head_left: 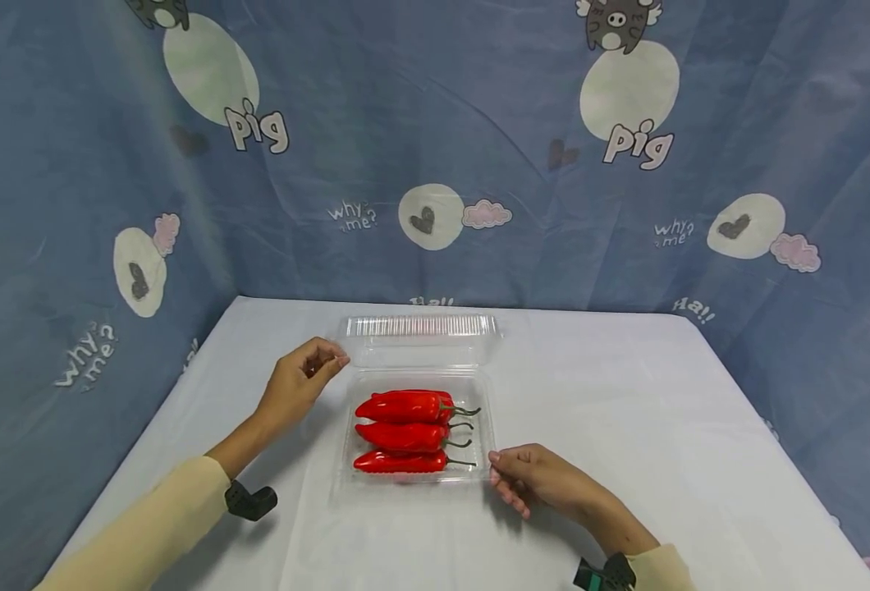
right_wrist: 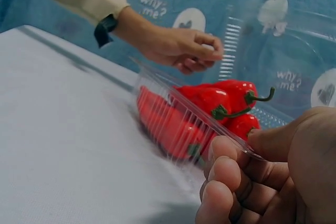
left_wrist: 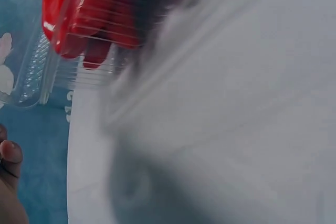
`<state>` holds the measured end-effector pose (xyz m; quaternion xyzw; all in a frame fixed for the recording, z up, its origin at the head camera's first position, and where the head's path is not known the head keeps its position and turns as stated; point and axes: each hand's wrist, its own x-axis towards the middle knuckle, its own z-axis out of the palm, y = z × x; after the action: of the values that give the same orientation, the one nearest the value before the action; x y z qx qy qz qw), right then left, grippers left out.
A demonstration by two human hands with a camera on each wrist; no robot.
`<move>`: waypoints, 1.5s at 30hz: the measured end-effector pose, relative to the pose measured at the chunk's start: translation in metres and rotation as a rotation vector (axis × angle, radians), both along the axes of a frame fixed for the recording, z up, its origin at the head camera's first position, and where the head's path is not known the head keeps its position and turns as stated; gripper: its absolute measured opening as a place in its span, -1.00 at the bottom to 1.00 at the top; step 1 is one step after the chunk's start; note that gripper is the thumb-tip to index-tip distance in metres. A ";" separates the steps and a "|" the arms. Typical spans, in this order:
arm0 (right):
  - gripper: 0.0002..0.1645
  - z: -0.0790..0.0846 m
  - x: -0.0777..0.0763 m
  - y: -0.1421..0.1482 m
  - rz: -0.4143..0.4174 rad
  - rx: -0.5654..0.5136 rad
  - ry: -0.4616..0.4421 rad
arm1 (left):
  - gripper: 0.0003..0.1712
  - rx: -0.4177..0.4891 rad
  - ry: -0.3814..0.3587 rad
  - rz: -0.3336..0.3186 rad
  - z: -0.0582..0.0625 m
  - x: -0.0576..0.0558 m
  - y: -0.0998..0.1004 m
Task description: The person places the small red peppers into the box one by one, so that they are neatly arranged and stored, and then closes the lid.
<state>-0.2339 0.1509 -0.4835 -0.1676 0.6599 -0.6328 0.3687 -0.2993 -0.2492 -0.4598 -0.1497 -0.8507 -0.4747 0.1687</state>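
Several red chili peppers [head_left: 405,435] with green stems lie in a clear plastic clamshell container [head_left: 420,479], side by side with their stems to the right. Its clear lid [head_left: 420,349] stands open at the far side. My right hand [head_left: 546,480] pinches the container's right rim between thumb and fingers; the right wrist view shows the thumb [right_wrist: 278,137] on top of that rim. Loosely bent, my left hand [head_left: 295,386] is up beside the lid's left edge, with nothing seen in its fingers. Only part of it, with the thumb [left_wrist: 11,151], shows in the left wrist view.
A white cloth [head_left: 627,402] covers the table under the container. Behind the table and along its sides hangs a blue curtain [head_left: 376,98] with printed pigs and lettering.
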 end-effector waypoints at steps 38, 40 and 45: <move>-0.57 -0.002 0.009 0.002 -0.033 -0.041 -0.050 | -0.48 -0.394 0.161 -0.162 -0.034 0.040 -0.026; -0.55 -0.002 0.010 0.001 -0.044 -0.026 -0.037 | -0.47 -0.391 0.157 -0.160 -0.035 0.041 -0.026; -0.52 -0.001 0.011 0.001 -0.050 -0.020 -0.030 | -0.47 -0.372 0.146 -0.153 -0.035 0.044 -0.026</move>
<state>-0.2232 0.1521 -0.4843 -0.1453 0.6521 -0.6508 0.3608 -0.2549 -0.2748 -0.4951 -0.2766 -0.8953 -0.3088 0.1629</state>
